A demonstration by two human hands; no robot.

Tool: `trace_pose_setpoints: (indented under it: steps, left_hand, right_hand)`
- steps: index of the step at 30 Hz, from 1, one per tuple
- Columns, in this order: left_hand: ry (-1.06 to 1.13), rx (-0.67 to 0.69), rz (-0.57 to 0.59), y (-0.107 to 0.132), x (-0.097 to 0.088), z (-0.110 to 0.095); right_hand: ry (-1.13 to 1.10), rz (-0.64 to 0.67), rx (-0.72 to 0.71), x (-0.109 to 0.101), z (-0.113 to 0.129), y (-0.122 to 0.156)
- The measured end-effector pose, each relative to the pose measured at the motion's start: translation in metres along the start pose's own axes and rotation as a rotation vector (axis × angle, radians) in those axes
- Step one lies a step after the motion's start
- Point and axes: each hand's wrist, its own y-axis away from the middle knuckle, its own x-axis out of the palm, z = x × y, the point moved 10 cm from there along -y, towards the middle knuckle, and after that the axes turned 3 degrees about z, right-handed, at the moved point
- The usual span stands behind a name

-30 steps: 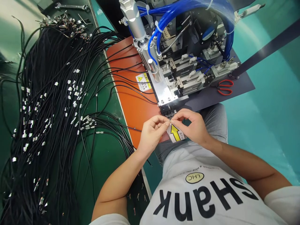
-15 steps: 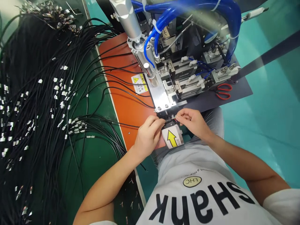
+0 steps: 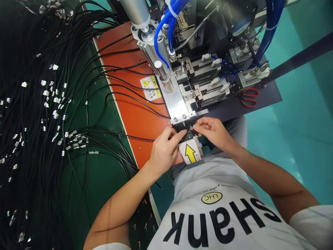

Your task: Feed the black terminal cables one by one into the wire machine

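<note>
A black cable (image 3: 140, 138) runs across the orange plate and passes under my left hand (image 3: 164, 150). The left hand is closed around that cable, and one finger stretches forward to press at the small black fixture (image 3: 183, 137) at the machine's front. My right hand (image 3: 212, 131) pinches the thin coloured wires (image 3: 193, 128) at the cable's end, on the fixture's right side. The fingertips of both hands are close together. Just below them is a white block with a yellow arrow (image 3: 190, 152). Fingers partly hide the wire ends.
The machine (image 3: 174, 100), with its cylinders and blue air hoses (image 3: 270, 33), rises beyond my hands. More black cables lie across the orange plate (image 3: 130, 114) into it. Heaps of black cables with shiny ends (image 3: 49, 93) cover the left side. Red-handled scissors (image 3: 249, 97) lie at right.
My left finger has stretched further right along the cable, nearer my right fingertips. My right hand has shifted slightly left and still pinches the wires. The camera view has moved a little.
</note>
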Motion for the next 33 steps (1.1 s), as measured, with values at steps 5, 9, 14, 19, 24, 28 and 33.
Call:
trace_pose_setpoints:
  steps: [5,9,14,19,24,28,33]
  left_hand:
    - [-0.014,-0.011,0.011,0.000,0.002,0.001]
    - [-0.039,0.004,0.004,0.000,0.002,-0.001]
    - [-0.041,0.011,0.007,-0.002,0.003,-0.002]
    - [-0.046,0.015,0.024,-0.004,0.003,-0.005]
    - [-0.105,0.042,0.040,-0.005,0.004,-0.008]
    - [-0.184,0.057,0.064,-0.006,0.008,-0.008]
    - [-0.239,0.063,0.055,-0.006,0.008,-0.010]
  right_hand:
    - [0.026,0.015,-0.023,0.000,0.000,-0.003]
    - [0.070,0.017,-0.046,-0.001,-0.001,-0.004]
    - [0.096,0.011,-0.068,-0.001,0.000,-0.004]
    - [0.100,0.007,-0.083,-0.001,0.001,-0.004]
    - [0.151,-0.003,-0.100,-0.002,0.004,-0.004]
    - [0.253,-0.043,-0.134,-0.004,0.006,-0.003]
    - [0.221,-0.054,-0.118,-0.005,0.001,-0.001]
